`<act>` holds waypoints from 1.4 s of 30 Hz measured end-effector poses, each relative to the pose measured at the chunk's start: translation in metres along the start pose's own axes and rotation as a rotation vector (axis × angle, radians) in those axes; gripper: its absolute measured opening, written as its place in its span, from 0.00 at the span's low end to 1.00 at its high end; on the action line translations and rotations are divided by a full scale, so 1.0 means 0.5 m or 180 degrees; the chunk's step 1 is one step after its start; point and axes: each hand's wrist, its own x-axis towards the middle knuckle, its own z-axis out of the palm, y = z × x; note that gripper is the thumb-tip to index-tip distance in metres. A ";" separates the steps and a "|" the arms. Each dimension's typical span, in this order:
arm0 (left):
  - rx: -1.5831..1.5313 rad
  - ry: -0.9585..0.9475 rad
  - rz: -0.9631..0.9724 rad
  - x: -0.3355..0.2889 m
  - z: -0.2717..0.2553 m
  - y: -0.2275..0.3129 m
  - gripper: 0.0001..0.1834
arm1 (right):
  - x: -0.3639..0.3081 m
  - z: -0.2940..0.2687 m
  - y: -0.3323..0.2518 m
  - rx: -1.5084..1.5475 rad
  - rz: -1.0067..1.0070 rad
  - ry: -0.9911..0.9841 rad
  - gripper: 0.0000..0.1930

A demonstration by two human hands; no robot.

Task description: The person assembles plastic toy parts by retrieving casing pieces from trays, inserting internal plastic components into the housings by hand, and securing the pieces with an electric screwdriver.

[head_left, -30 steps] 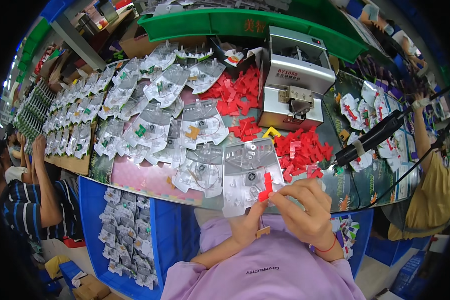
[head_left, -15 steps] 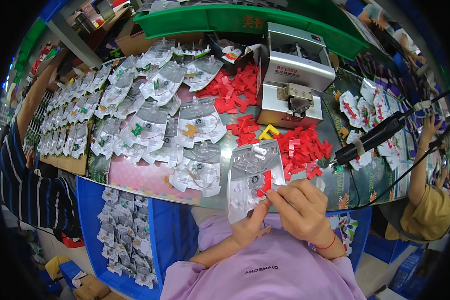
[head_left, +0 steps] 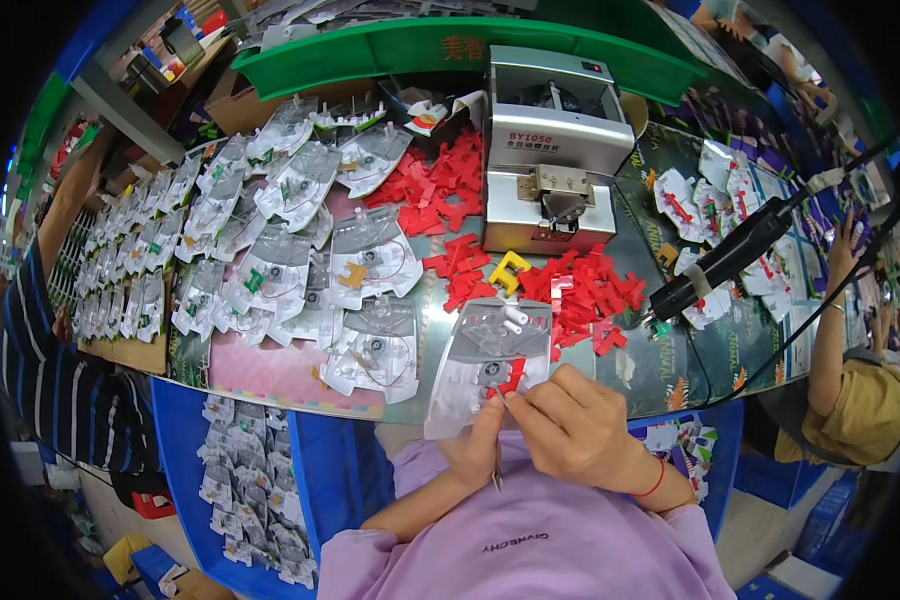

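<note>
Beyond the table's front edge, a clear and white plastic housing (head_left: 485, 345) is tilted up in my left hand (head_left: 473, 450), whose fingers are closed on its lower right edge. A red plastic piece (head_left: 516, 375) sits in the housing, right of its round centre. My right hand (head_left: 580, 425) is closed in a pinch at the lower end of that red piece. What lies between the fingertips looks like a thin wire, mostly hidden. A small narrow part (head_left: 497, 478) hangs below my hands.
Loose red pieces (head_left: 590, 290) and a yellow piece (head_left: 508, 270) lie ahead, before a silver screw feeder (head_left: 550, 150). Many similar housings (head_left: 375, 345) cover the left. A black electric screwdriver (head_left: 720, 265) hangs at right with its cable. Blue bins (head_left: 340, 470) stand below; co-workers flank both sides.
The housing and both hands have shifted slightly left and down in the picture, along with the whole view. The wire loop visible before at my right fingertips no longer shows clearly.
</note>
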 end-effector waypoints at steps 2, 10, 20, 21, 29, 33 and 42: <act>-0.0065 0.0018 0.0221 0.008 0.007 0.002 0.17 | 0.000 -0.002 -0.002 0.0020 0.0041 -0.0095 0.14; -0.0019 -0.0233 0.0177 0.040 0.003 0.059 0.25 | 0.017 -0.076 0.051 0.0651 0.0222 0.0073 0.10; 0.0033 -0.1775 -0.1835 0.014 -0.045 0.103 0.16 | 0.072 0.005 0.132 0.1323 0.0996 -0.0426 0.05; -0.0031 -0.1741 -0.1868 0.011 -0.048 0.102 0.16 | 0.079 0.028 0.136 0.1293 0.0821 -0.0604 0.06; -0.0192 -0.1827 -0.1761 0.001 -0.072 0.078 0.17 | 0.103 0.134 0.138 0.0052 0.0336 -0.1458 0.09; -0.0051 -0.1907 -0.1982 0.009 -0.074 0.087 0.18 | 0.095 0.136 0.141 0.0352 0.0525 -0.1234 0.09; -0.0102 -0.1912 -0.1901 0.019 -0.074 0.097 0.19 | 0.086 0.114 0.145 0.0391 0.0409 -0.1265 0.06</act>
